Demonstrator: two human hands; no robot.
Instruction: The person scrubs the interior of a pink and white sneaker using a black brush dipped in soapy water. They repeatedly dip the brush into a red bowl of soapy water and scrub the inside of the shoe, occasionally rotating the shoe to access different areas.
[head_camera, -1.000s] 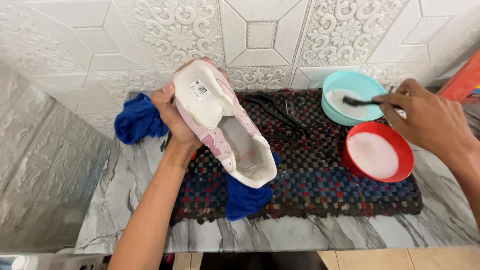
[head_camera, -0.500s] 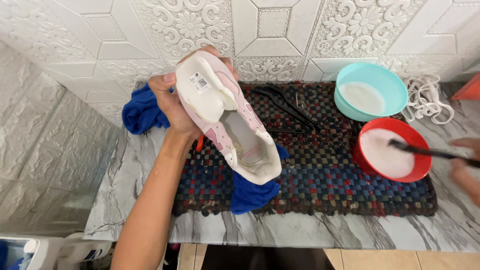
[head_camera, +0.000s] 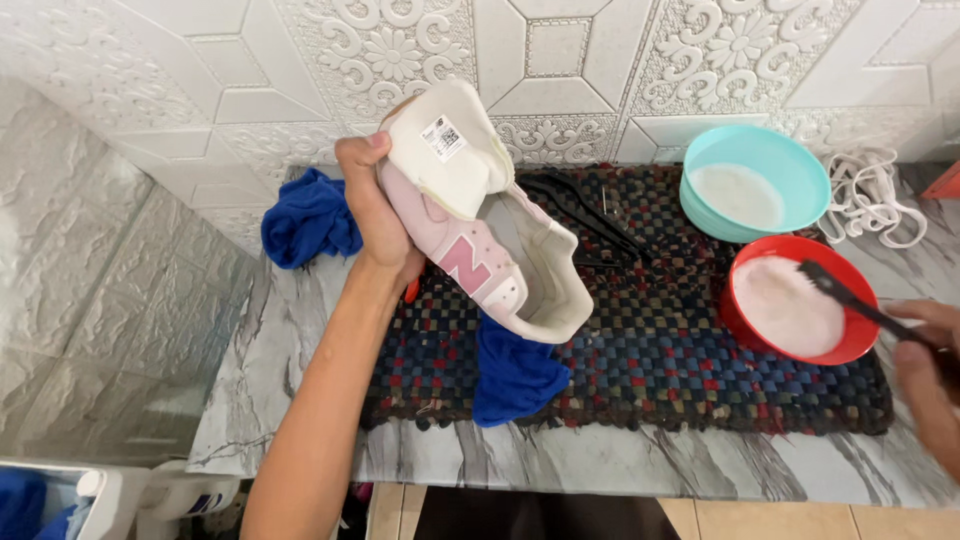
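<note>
- The woven checked mat (head_camera: 640, 370) lies on the marble counter (head_camera: 300, 330) and serves as the landmark.
- The pink and white sneaker (head_camera: 480, 220) is held above the mat's left end, the left hand (head_camera: 375, 215) wrapped around its heel.
- A blue cloth (head_camera: 515, 375) lies on the mat's front left.
- The red bowl (head_camera: 795, 300) sits on the mat's right end, the teal bowl (head_camera: 755, 180) behind it.
- The right hand (head_camera: 925, 355), at the mat's right edge, grips a dark brush (head_camera: 850, 295), its head in the red bowl.

Single head view, close, looks steeply down on marble counter (head_camera: 300, 330), facing tiled wall (head_camera: 560, 60).
</note>
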